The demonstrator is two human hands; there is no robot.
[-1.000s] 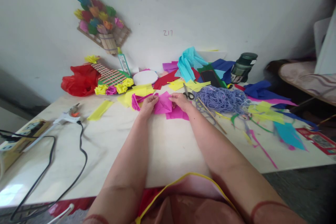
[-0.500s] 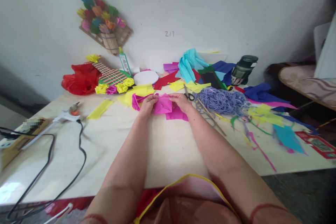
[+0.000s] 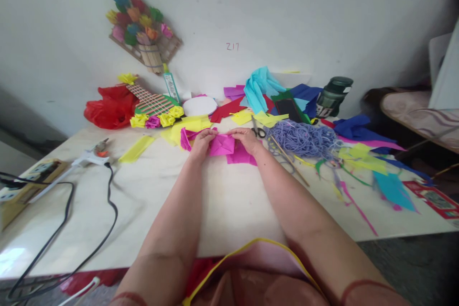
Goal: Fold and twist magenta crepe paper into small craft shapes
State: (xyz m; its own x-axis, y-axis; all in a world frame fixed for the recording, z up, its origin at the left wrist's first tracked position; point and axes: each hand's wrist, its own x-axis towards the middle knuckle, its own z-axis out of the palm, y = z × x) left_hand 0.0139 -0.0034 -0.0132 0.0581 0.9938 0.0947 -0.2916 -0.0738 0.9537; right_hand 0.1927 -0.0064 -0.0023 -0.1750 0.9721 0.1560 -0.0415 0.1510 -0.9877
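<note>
Between my hands, over the middle of the table, is a folded piece of magenta crepe paper point(image 3: 223, 145). My left hand point(image 3: 203, 142) is closed on its left side, fingers pinched together. At its upper right edge my right hand point(image 3: 246, 139) pinches the same piece between thumb and fingers. Another magenta crepe paper piece point(image 3: 242, 156) lies beneath, partly under my right hand. Crumpled magenta paper point(image 3: 185, 138) shows just left of my left hand. Yellow crepe paper point(image 3: 190, 125) lies right behind it, and black-handled scissors point(image 3: 259, 131) rest beside my right hand.
A tangle of purple yarn point(image 3: 303, 137) and a wooden stick point(image 3: 290, 160) lie to the right. At the left are a glue gun point(image 3: 91, 157) with its black cord and a power strip point(image 3: 39, 174). A dark green bottle point(image 3: 334, 96) stands at the back right.
My right hand's fingers have shifted slightly left along the top edge of the magenta paper. Both hands keep their hold; the rest looks unchanged.
</note>
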